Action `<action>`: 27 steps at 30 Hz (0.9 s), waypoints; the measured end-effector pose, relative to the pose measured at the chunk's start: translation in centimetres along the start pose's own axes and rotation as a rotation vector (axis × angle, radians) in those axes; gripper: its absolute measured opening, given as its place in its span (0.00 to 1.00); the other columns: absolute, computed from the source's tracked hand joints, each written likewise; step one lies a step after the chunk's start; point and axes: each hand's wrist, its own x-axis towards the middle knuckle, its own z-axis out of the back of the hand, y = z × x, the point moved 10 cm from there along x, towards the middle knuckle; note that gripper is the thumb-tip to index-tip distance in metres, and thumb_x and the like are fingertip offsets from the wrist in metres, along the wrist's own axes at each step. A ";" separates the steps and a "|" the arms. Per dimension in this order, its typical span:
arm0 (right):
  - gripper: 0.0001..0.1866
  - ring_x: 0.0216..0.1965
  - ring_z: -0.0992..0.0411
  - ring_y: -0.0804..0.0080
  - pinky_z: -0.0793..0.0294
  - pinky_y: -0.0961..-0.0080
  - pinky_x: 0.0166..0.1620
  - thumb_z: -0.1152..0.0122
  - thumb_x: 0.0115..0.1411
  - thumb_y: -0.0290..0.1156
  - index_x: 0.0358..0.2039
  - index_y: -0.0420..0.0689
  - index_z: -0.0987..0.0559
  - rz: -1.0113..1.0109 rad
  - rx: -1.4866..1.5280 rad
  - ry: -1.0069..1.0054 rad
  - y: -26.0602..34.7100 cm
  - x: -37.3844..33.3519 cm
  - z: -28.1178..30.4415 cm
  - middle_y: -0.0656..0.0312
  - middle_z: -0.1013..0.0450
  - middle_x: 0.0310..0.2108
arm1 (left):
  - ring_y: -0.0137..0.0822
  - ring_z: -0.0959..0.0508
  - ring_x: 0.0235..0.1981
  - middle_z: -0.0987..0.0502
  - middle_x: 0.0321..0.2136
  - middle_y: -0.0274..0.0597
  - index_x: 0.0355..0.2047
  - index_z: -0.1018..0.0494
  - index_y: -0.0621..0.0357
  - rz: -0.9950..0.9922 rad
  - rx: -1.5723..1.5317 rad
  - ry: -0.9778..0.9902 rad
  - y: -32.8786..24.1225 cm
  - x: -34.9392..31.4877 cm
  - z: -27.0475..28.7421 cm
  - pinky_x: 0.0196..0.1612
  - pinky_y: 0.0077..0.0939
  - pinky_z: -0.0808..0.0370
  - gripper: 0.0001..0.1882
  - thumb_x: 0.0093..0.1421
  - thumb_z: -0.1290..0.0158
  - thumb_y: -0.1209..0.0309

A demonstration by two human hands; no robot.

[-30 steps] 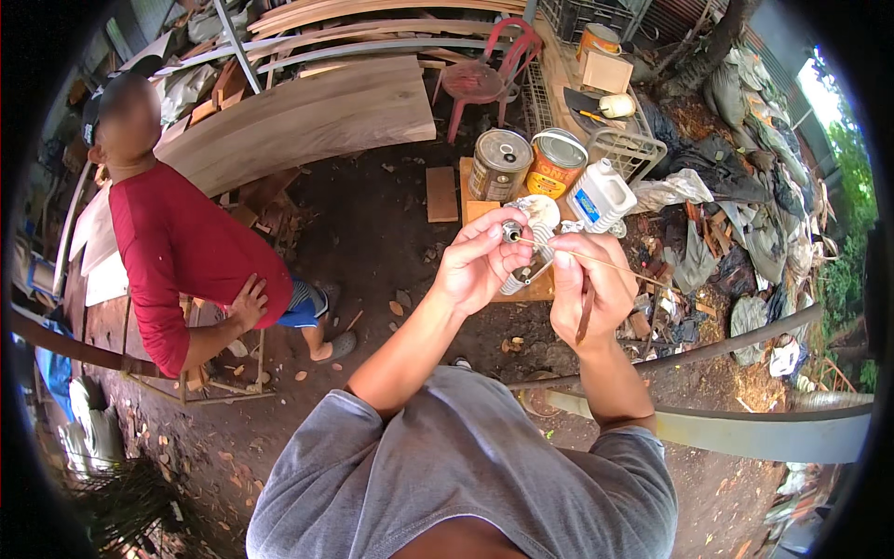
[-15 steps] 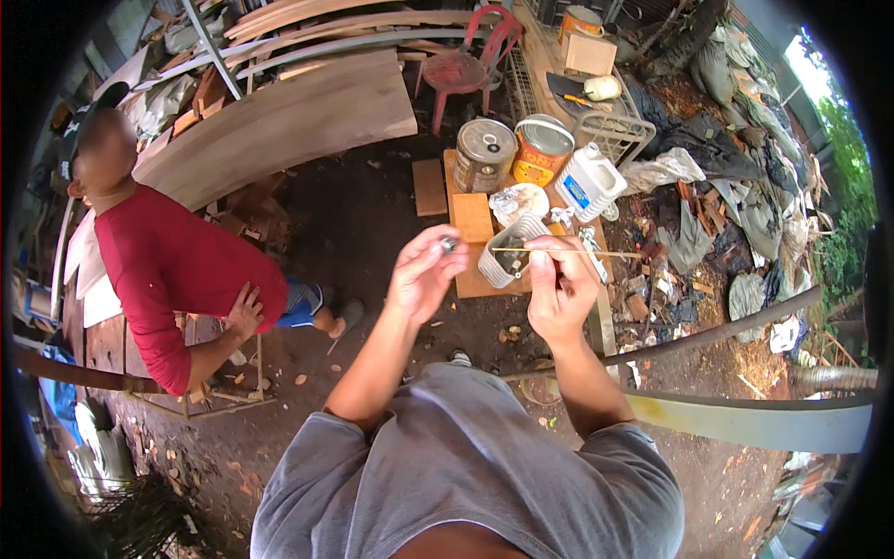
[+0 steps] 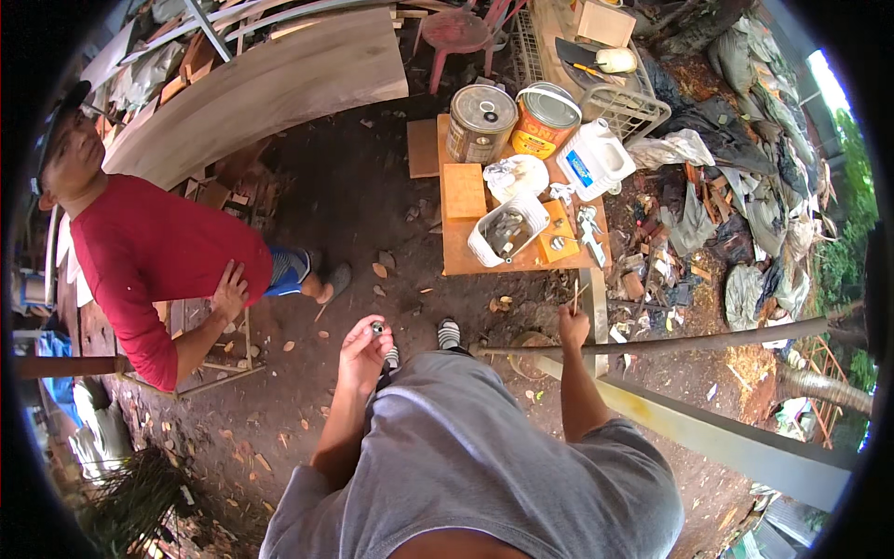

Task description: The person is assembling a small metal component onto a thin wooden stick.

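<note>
My left hand (image 3: 363, 356) is held low in front of my body, its fingertips pinching a small, dark metal ring-shaped part (image 3: 377, 328). Off to the right, my right hand (image 3: 573, 328) is closed around a thin stick (image 3: 576, 296) that points up past the fist. Beyond both hands stands a low wooden table (image 3: 456, 247). On its near side a white plastic basket (image 3: 484, 250) holds several metal parts. Beside that are a wooden block (image 3: 557, 244) with small metal pieces on it and a silver spray gun (image 3: 589, 233). Neither hand touches the table.
Paint cans (image 3: 482, 121) and a white jug (image 3: 594, 160) stand at the table's back. A person in a red shirt (image 3: 168, 252) is at my left. A long pale beam (image 3: 708, 433) and a dark pole (image 3: 670, 340) cross at right. Scrap heaps (image 3: 708, 214) lie beyond.
Both hands have come down and apart, away from the basket. The stick, level before near the metal part, now points upward in my right fist. The view has shifted too.
</note>
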 end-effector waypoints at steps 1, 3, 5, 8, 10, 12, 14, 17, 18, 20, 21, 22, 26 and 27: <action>0.20 0.33 0.23 0.45 0.25 0.56 0.39 0.39 0.52 0.48 0.33 0.43 0.16 0.059 0.015 0.017 0.8 2.1 -0.3 0.45 0.23 0.27 | 0.31 0.22 0.34 0.23 0.34 0.41 0.45 0.28 0.60 -0.015 0.002 0.009 -0.1 0.5 -0.8 0.40 0.24 0.21 0.17 0.60 0.43 0.64; 0.15 0.33 0.21 0.54 0.25 0.60 0.37 0.37 0.52 0.42 0.31 0.43 0.17 0.130 0.087 0.043 3.0 6.3 -0.6 0.51 0.21 0.28 | 0.33 0.19 0.35 0.21 0.35 0.45 0.47 0.29 0.65 -0.042 -0.067 0.060 -0.3 1.4 -2.1 0.40 0.24 0.21 0.15 0.63 0.46 0.69; 0.14 0.33 0.22 0.52 0.25 0.60 0.37 0.38 0.51 0.41 0.29 0.44 0.17 0.167 -0.177 -0.039 10.2 7.7 1.0 0.50 0.21 0.29 | 0.34 0.19 0.35 0.21 0.35 0.46 0.47 0.29 0.65 -0.115 -0.063 0.072 -1.5 1.2 -2.5 0.41 0.25 0.21 0.15 0.63 0.46 0.69; 0.12 0.34 0.22 0.49 0.24 0.58 0.38 0.39 0.50 0.40 0.29 0.46 0.17 0.381 -0.047 0.013 13.3 14.6 0.5 0.49 0.21 0.30 | 0.34 0.19 0.35 0.21 0.35 0.47 0.47 0.28 0.65 -0.146 -0.066 0.045 -1.9 1.6 -3.0 0.41 0.25 0.20 0.15 0.62 0.46 0.69; 0.12 0.36 0.23 0.48 0.24 0.56 0.40 0.41 0.50 0.39 0.30 0.47 0.17 0.336 -0.164 0.048 15.3 17.1 -0.7 0.49 0.21 0.30 | 0.34 0.20 0.35 0.22 0.35 0.46 0.47 0.28 0.65 -0.192 -0.070 -0.017 -2.3 1.0 -1.9 0.41 0.25 0.20 0.16 0.62 0.46 0.69; 0.12 0.36 0.23 0.48 0.24 0.55 0.41 0.42 0.51 0.39 0.31 0.48 0.17 0.334 -0.235 0.091 16.9 18.3 -2.1 0.49 0.21 0.30 | 0.34 0.20 0.35 0.22 0.35 0.46 0.47 0.28 0.65 -0.210 -0.081 -0.069 -2.0 0.0 -1.1 0.42 0.26 0.20 0.15 0.62 0.46 0.69; 0.12 0.37 0.22 0.48 0.23 0.54 0.42 0.44 0.53 0.39 0.32 0.49 0.16 0.376 -0.398 0.135 17.7 19.7 -3.8 0.48 0.21 0.32 | 0.34 0.20 0.35 0.22 0.34 0.44 0.47 0.28 0.64 -0.214 -0.113 -0.125 -1.5 -0.8 -0.3 0.42 0.26 0.20 0.15 0.62 0.46 0.69; 0.13 0.39 0.22 0.48 0.23 0.54 0.44 0.44 0.55 0.40 0.34 0.48 0.17 0.349 -0.470 0.128 18.1 21.1 -4.9 0.47 0.21 0.34 | 0.34 0.20 0.36 0.22 0.34 0.42 0.46 0.28 0.64 -0.230 -0.161 -0.186 -0.6 -2.0 0.5 0.43 0.25 0.21 0.15 0.61 0.45 0.70; 0.13 0.39 0.22 0.48 0.23 0.54 0.44 0.44 0.55 0.40 0.34 0.48 0.17 0.356 -0.468 0.135 18.4 21.3 -5.3 0.47 0.21 0.34 | 0.35 0.20 0.36 0.22 0.34 0.42 0.46 0.28 0.64 -0.249 -0.154 -0.231 -0.3 -2.3 1.1 0.42 0.24 0.21 0.15 0.61 0.44 0.70; 0.13 0.41 0.23 0.49 0.24 0.54 0.46 0.44 0.56 0.41 0.34 0.49 0.17 0.372 -0.507 0.154 19.4 21.3 -5.8 0.48 0.21 0.37 | 0.33 0.21 0.36 0.23 0.32 0.39 0.46 0.29 0.63 -0.250 -0.139 -0.252 0.1 -2.8 1.0 0.43 0.25 0.21 0.15 0.61 0.45 0.69; 0.13 0.41 0.23 0.49 0.24 0.54 0.46 0.44 0.56 0.41 0.34 0.49 0.17 0.378 -0.506 0.162 19.5 21.4 -6.3 0.48 0.21 0.37 | 0.31 0.21 0.36 0.24 0.31 0.36 0.47 0.29 0.62 -0.243 -0.124 -0.263 0.4 -3.0 0.9 0.43 0.25 0.20 0.16 0.61 0.45 0.69; 0.13 0.42 0.23 0.49 0.24 0.54 0.46 0.44 0.56 0.41 0.34 0.49 0.17 0.396 -0.485 0.176 19.6 21.7 -6.7 0.49 0.21 0.38 | 0.31 0.21 0.36 0.24 0.31 0.36 0.47 0.29 0.62 -0.244 -0.122 -0.264 0.6 -3.0 0.7 0.43 0.25 0.20 0.16 0.61 0.45 0.69; 0.12 0.43 0.23 0.50 0.25 0.54 0.47 0.44 0.57 0.42 0.35 0.51 0.17 0.398 -0.453 0.190 18.9 23.1 -7.5 0.50 0.21 0.40 | 0.31 0.21 0.36 0.25 0.30 0.35 0.47 0.29 0.62 -0.216 -0.096 -0.240 1.5 -2.8 -0.3 0.43 0.25 0.21 0.16 0.61 0.45 0.68; 0.12 0.43 0.23 0.50 0.25 0.54 0.47 0.44 0.57 0.42 0.35 0.51 0.17 0.391 -0.453 0.187 18.4 23.5 -7.4 0.50 0.21 0.40 | 0.31 0.21 0.36 0.25 0.30 0.36 0.47 0.29 0.62 -0.204 -0.083 -0.232 1.7 -2.6 -0.6 0.43 0.24 0.21 0.16 0.61 0.45 0.68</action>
